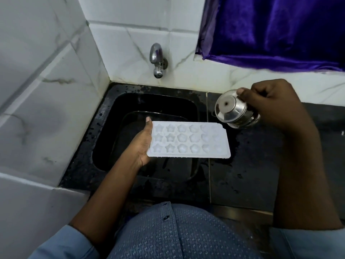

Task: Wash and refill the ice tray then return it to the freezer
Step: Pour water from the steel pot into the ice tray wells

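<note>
Just above the sink point(168, 98), the left hand point(142, 144) grips the ice tray point(188, 140) by its end, roughly level. Right of the sink, the right hand point(268, 103) curls round a tipped steel cup point(233, 111). Best to keep the tray flat and pour gently, row by row.

We held the ice tray point(189, 140) level over the black sink point(156, 101) in our left hand point(142, 144) | our right hand point(270, 103) gripped a tilted steel cup point(235, 111) beside it | tap point(157, 59) above.
</note>
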A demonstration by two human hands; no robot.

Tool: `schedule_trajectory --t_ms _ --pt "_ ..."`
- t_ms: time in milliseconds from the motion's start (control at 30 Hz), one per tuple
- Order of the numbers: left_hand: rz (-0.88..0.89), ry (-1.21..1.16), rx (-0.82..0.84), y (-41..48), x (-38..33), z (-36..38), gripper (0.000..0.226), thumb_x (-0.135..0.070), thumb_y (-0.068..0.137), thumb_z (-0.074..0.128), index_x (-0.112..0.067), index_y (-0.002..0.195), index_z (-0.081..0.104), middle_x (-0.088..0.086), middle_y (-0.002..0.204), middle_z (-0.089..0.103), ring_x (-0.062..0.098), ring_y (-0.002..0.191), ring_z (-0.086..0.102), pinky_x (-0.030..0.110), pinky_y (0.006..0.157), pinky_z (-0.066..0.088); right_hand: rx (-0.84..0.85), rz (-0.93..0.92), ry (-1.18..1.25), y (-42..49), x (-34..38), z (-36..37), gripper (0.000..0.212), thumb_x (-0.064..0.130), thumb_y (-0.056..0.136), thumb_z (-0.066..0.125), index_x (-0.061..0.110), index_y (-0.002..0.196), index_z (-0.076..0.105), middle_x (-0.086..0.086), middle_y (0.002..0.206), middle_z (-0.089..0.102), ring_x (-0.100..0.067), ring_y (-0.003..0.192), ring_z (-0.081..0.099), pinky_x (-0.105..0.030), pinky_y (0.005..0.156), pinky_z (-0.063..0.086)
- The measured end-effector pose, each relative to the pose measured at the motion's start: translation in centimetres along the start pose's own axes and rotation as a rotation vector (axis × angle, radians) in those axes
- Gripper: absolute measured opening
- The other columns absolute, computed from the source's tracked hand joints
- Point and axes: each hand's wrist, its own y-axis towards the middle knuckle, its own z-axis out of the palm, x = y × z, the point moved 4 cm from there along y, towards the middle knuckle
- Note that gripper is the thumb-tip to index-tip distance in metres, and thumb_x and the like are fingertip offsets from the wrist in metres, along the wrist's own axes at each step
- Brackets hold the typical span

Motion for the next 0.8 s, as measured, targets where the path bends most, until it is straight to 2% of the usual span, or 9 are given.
schedule_trajectory --t_ms 133,233,333,400,500,533,600,700,800 --pt "-0.031 0.149 -0.048 2.0 2.3 2.7 0.073 -0.072 0.104 0.033 -0.014 0.119 0.074 0.011 0.108 0.082 0.029 0.094 0.081 0.047 0.086 0.063 -0.132 0.071 0.163 -1.9 -3.3 -1.4 0.062 0.040 0.098 0.068 -0.006 0.064 0.045 -0.034 0.062 0.038 -0.019 0.057 0.035 -0.035 0.057 0.031" --pt "-0.079 0.165 -0.032 4.1 4.2 4.8 0.081 -0.079 0.099 0.036 -0.013 0.125 0.075 0.013 0.123 0.077 0.030 0.096 0.081 0.050 0.092 0.063 -0.154 0.116 0.199 -2.9 -5.6 -1.7 0.063 0.044 0.095 0.068 -0.009 0.066 0.050 -0.034 0.062 0.043 -0.018 0.059 0.038 -0.045 0.053 0.035" --pt "-0.119 0.166 -0.042 5.2 5.9 7.1 0.074 -0.069 0.106 0.035 -0.008 0.120 0.074 0.007 0.094 0.083 0.030 0.090 0.080 0.050 0.098 0.061 -0.154 0.138 0.192 -3.7 -7.2 -1.9 0.064 0.046 0.094 0.067 -0.009 0.066 0.049 -0.033 0.061 0.044 -0.019 0.058 0.039 -0.051 0.052 0.039" --pt "-0.157 0.166 -0.012 5.9 6.9 8.4 0.078 -0.072 0.105 0.031 -0.010 0.127 0.072 0.007 0.103 0.083 0.030 0.096 0.080 0.050 0.097 0.061 -0.154 0.144 0.185 -4.2 -8.0 -2.0 0.061 0.042 0.095 0.068 -0.007 0.064 0.048 -0.033 0.062 0.043 -0.017 0.058 0.039 -0.049 0.052 0.037" --pt "-0.183 0.169 0.005 7.3 8.3 9.7 0.077 -0.075 0.104 0.027 -0.016 0.126 0.071 0.007 0.112 0.081 0.027 0.099 0.080 0.041 0.084 0.064 -0.145 0.150 0.186 -4.9 -9.0 -2.2 0.057 0.035 0.098 0.069 -0.003 0.061 0.045 -0.028 0.060 0.039 -0.016 0.056 0.037 -0.043 0.051 0.032" --pt "-0.186 0.184 0.003 7.5 8.5 10.2 0.076 -0.076 0.103 0.027 -0.017 0.124 0.071 0.006 0.114 0.081 0.027 0.099 0.080 0.040 0.084 0.064 -0.143 0.152 0.188 -5.0 -9.3 -2.2 0.057 0.032 0.098 0.069 -0.001 0.060 0.043 -0.024 0.058 0.037 -0.016 0.056 0.036 -0.040 0.052 0.031" --pt "-0.176 0.208 -0.009 8.5 9.3 10.7 0.078 -0.079 0.100 0.029 -0.019 0.127 0.070 0.006 0.121 0.079 0.027 0.104 0.078 0.046 0.097 0.061 -0.139 0.158 0.193 -5.3 -9.9 -2.3 0.057 0.029 0.099 0.069 -0.001 0.060 0.042 -0.021 0.058 0.034 -0.016 0.055 0.035 -0.037 0.054 0.030" --pt "-0.168 0.218 -0.010 9.6 10.1 11.3 0.078 -0.080 0.099 0.030 -0.019 0.129 0.070 0.005 0.121 0.079 0.028 0.108 0.077 0.050 0.103 0.058 -0.143 0.152 0.198 -5.6 -10.5 -2.3 0.059 0.030 0.099 0.068 -0.006 0.061 0.040 -0.028 0.060 0.036 -0.018 0.056 0.034 -0.039 0.054 0.030" --pt "-0.162 0.243 -0.011 8.8 9.7 12.5 0.071 -0.072 0.105 0.028 -0.018 0.126 0.069 0.006 0.118 0.079 0.027 0.105 0.077 0.042 0.090 0.063 -0.141 0.170 0.219 -5.9 -11.5 -2.1 0.060 0.031 0.100 0.068 -0.009 0.063 0.041 -0.031 0.061 0.038 -0.020 0.056 0.035 -0.045 0.052 0.032"
